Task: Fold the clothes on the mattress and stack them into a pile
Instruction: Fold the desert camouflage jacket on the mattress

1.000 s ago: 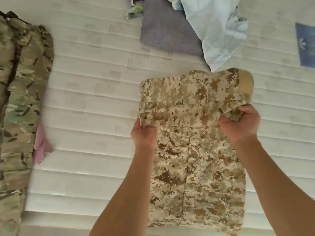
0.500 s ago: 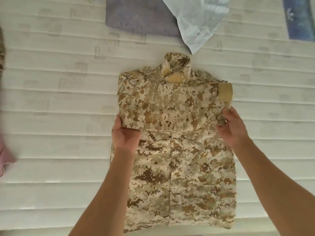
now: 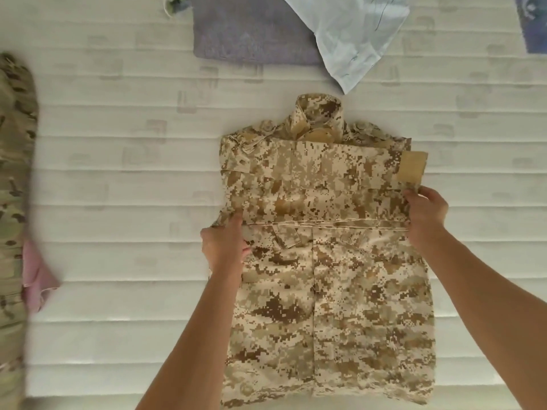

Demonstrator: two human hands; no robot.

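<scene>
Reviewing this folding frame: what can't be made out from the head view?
- Left hand fingertips: tucked under the desert camo jacket; grip hidden.
- Green camo garment: cut by the left edge and blurred; shape and fold state unclear.
- Pink cloth: mostly under that garment; type unknown.
- Blue item: cut by the top right corner.
- Grey cloth: partly covered by the pale blue shirt, cut by the top edge.

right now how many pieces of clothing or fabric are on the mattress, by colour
Tan desert camouflage: 1, the jacket, gripped by the left hand and right hand
Green camouflage: 1
Pink: 1
Purple-grey: 1
Light blue: 1
Blue, at the far right edge: 1
Pale green scrap, mostly cut off: 1
Total: 7
</scene>
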